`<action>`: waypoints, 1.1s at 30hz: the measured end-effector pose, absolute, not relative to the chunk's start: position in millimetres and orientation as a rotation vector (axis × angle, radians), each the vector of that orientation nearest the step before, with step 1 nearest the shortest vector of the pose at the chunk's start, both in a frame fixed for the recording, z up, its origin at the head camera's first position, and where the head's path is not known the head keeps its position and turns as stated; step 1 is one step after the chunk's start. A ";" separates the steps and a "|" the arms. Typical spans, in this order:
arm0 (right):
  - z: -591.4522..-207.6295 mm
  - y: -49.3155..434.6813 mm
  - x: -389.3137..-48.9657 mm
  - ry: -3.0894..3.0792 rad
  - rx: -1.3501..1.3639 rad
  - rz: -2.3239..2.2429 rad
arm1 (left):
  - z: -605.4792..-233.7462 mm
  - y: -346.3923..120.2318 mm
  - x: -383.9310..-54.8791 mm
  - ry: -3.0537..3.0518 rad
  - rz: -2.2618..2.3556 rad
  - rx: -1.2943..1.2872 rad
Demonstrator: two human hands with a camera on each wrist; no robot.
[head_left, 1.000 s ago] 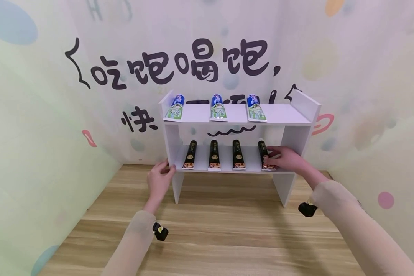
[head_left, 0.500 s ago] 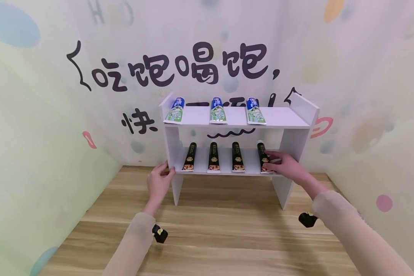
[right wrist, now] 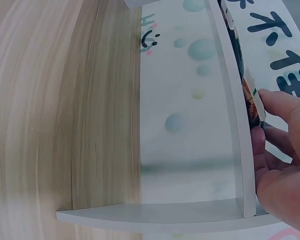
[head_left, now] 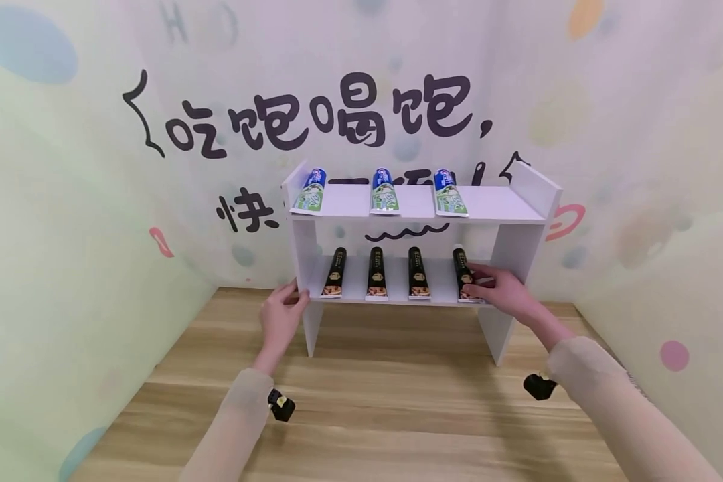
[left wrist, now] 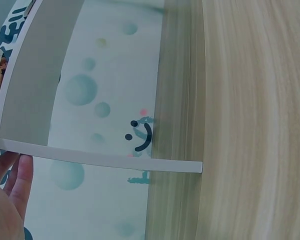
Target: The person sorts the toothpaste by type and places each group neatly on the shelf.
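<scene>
In the head view, a white two-tier shelf [head_left: 506,203] stands on the wooden table. My right hand [head_left: 506,292] pinches the front part of the rightmost black toothpaste tube [head_left: 461,264], which lies on the lower board. The right wrist view shows the thumb above that tube's printed end [right wrist: 253,102], with fingers beneath and beside it. My left hand [head_left: 280,321] grips the shelf's left side panel [left wrist: 115,160], fingers on its outer side. Several other black tubes [head_left: 376,271] lie in a row to the left. Three blue-and-green toothpaste tubes [head_left: 384,192] lie on the top board.
The wooden table [head_left: 397,415] stretches in front of the shelf. Behind it hangs a pale backdrop [head_left: 361,40] with dark lettering and coloured dots. The shelf's raised right side panel [head_left: 536,189] stands beside my right hand.
The head view has shifted slightly. My right fingers sit a little lower along the rightmost black tube than a second ago. My left hand stays on the side panel.
</scene>
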State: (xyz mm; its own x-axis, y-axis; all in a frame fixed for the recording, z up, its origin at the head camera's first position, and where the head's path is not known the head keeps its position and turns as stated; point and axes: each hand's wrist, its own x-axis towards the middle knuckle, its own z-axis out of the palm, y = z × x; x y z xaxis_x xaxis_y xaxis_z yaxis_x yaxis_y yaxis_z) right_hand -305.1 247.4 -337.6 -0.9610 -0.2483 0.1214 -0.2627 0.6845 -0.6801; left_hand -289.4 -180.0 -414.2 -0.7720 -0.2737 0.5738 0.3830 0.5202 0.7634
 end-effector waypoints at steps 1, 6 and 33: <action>-337.7 247.5 -305.4 -2.865 0.438 1.171 | -413.8 -180.1 -289.3 -2.098 -1.284 -0.089; -337.8 246.6 -306.0 -2.865 0.440 1.195 | -413.1 -180.8 -288.0 -2.087 -1.297 -0.068; -338.8 246.9 -306.2 -2.847 0.482 1.007 | -408.1 -194.2 -272.7 -2.227 -1.512 -0.111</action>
